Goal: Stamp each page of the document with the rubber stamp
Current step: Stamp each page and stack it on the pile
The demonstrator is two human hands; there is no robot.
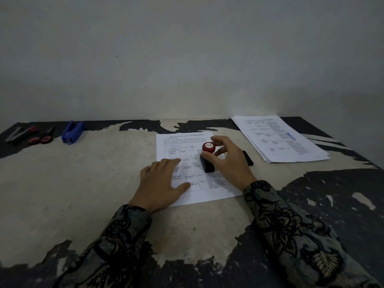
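On the page (199, 183) my left hand (160, 183) lies flat; my right hand (226, 161) grips the rubber stamp (207, 157); I should press straight down, evenly.

Both arms are covered by long sleeves of dark patterned batik-style fabric, the left sleeve (116, 244) and the right sleeve (291, 231) matching in cloth. The ground colour is near black, overlaid with muted grey-green and tan motifs. Large flower shapes with rounded petals and ringed centres show on the right sleeve, along with a pale feathered leaf motif nearer the elbow. Curling scrolls and small circles mark the left sleeve. Each cuff ends at the wrist, leaving the bare left hand (160, 183) and bare right hand (230, 161) uncovered, without rings or a watch visible.
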